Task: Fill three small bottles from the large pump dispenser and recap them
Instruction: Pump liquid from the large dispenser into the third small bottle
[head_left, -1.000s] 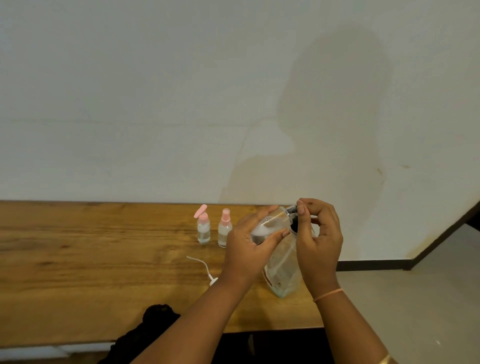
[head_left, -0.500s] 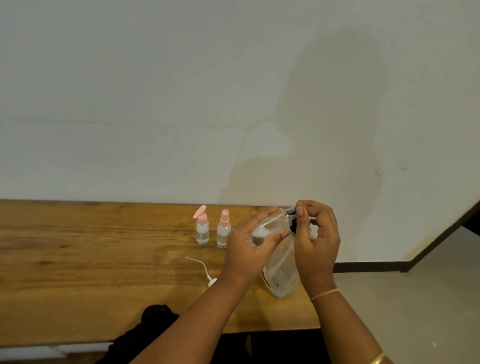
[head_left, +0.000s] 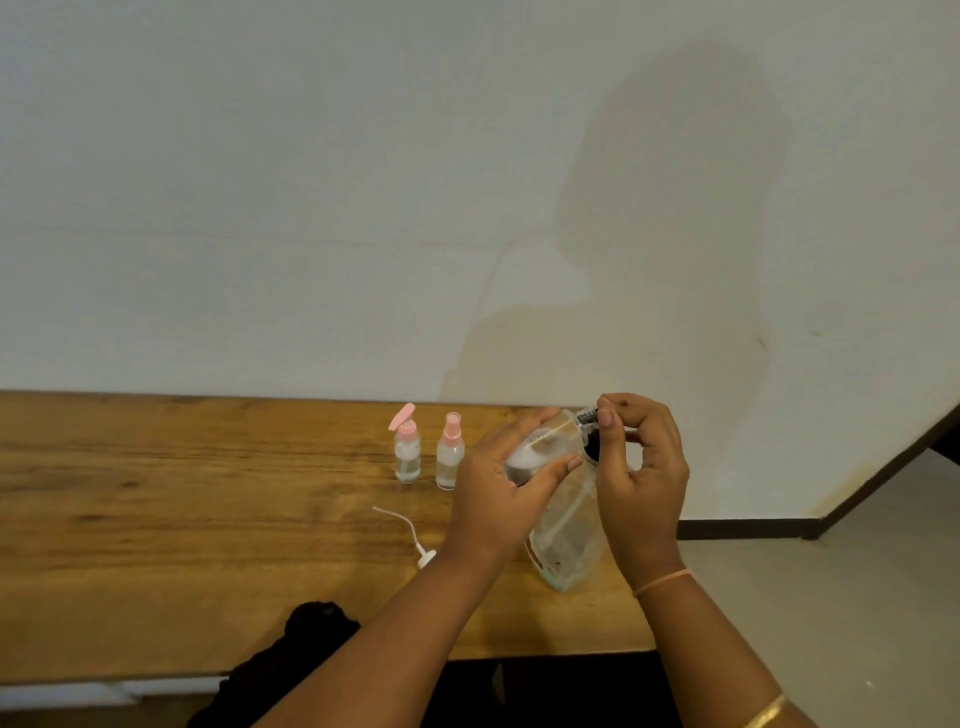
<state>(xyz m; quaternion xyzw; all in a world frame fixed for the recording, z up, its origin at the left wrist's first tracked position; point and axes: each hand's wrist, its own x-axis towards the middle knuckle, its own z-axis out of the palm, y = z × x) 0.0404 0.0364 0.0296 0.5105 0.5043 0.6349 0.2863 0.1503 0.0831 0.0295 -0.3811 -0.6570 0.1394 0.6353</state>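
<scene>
Filling: third bottle, tilted at the dispenser spout.
Hands: left hand curled round the clear bottle; right hand pinching the dark pump head.
Done: flip-top bottle and spray bottle, pink-capped, left of dispenser.
Next: probably steady pumping, then fitting the white tubed cap lying left of dispenser on the wooden tabletop.
</scene>
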